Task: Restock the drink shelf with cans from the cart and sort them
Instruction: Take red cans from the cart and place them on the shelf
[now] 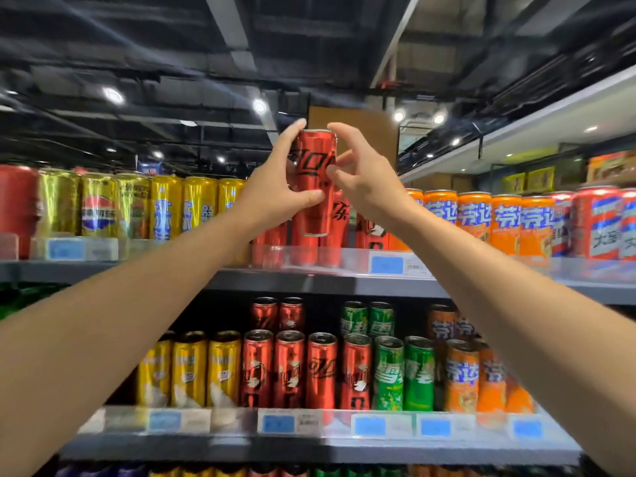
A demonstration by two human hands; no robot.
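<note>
**Red can held high at the top shelf**

Right, both arms are stretched up toward the top shelf (309,280). The left hand (275,187) grips a tall red can (315,201) with black lettering: thumb hooked across the can's front low down, fingers wrapped round its left side, the forefinger reaching up to the rim. The can is upright, lifted above the row of red cans (275,242) standing behind the shelf's clear front rail, its base level with their upper halves. The right hand (364,180) is at the can's right side, fingers curled loosely; whether the fingertips actually touch the can, I cannot tell, and it holds nothing of its own.

On that same shelf, gold cans (165,208) stand to the left of the red group and orange cans (488,218) to the right. One level down, the lower shelf (309,449) runs yellow cans (189,370), red, green cans (402,373) and orange, left to right, with blue price tags (278,423) along its front edge.
</note>
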